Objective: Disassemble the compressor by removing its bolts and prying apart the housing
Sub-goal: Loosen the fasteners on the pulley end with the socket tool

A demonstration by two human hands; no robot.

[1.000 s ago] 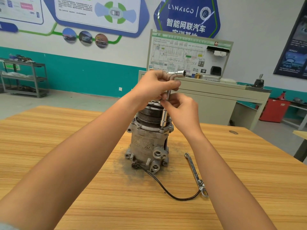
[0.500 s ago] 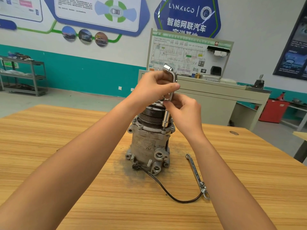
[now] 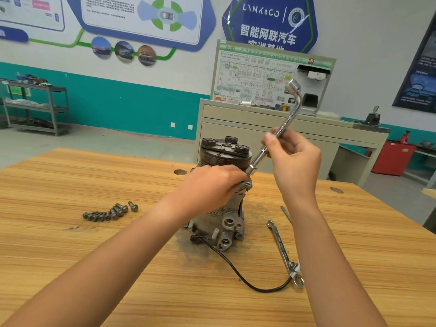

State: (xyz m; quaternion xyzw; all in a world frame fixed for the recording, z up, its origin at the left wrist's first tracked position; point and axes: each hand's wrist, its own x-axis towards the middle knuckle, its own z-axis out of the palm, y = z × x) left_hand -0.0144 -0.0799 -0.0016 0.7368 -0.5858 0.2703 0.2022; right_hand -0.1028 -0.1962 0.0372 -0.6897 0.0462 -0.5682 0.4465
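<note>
the wooden desk point(image 3: 70, 251) carried the compressor point(image 3: 223, 224), which stood upright near its middle on a dark smudge. loose bolts point(image 3: 108, 212) lay clustered to its left and a wrench point(image 3: 282, 249) to its right. a black cable point(image 3: 236, 272) curved from its base to the wrench's near end.

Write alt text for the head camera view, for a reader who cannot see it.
A person's right hand holds a chrome L-shaped socket wrench tilted toward the upper flange of an upright grey metal compressor, which the left hand grips. On the wooden table, a cluster of dark loose bolts lies left of it, a flat silver spanner right.
</note>
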